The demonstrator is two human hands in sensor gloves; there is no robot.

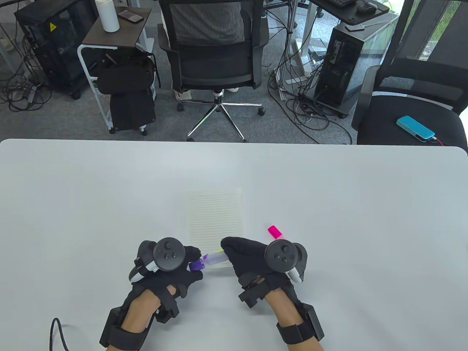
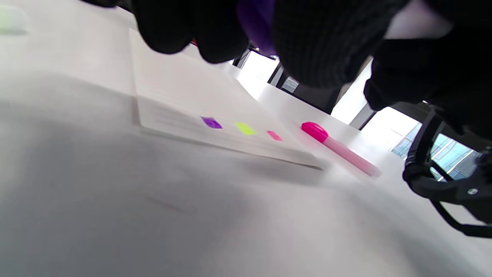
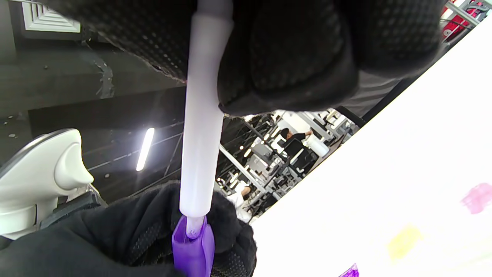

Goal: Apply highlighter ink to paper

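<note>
White counter [image 1: 91, 190] fills your view from edge to edge, with its far edge running straight across in front of an office chair [image 1: 212, 55] and its rounded corners at both ends. On your left, wide bare surface stretches from the left edge to your left hand [image 1: 164, 263], and a thin black cable [image 1: 58, 332] curls at the near edge there.

Your left hand's grip is closed around a purple cap [image 1: 196, 265], which sits at the end of the purple highlighter [image 1: 215, 259]. The right wrist view shows the pale barrel entering the cap, though you cannot tell whether it is fully seated. The barrel runs across to your right hand [image 1: 256, 259], whose grip is closed around its other end. The pen hangs over the near edge of the lined paper [image 1: 215, 215], which lies flat in the middle of the counter.

From the left wrist view, three ink patches sit in a row near that edge of the sheet: purple mark [image 2: 211, 122], yellow mark [image 2: 245, 128], pink mark [image 2: 274, 135]. Just beside the paper's right edge lies a pink highlighter [image 1: 274, 231], capped and partly hidden behind your right hand. Beyond it, broad open surface runs to the right edge.
</note>
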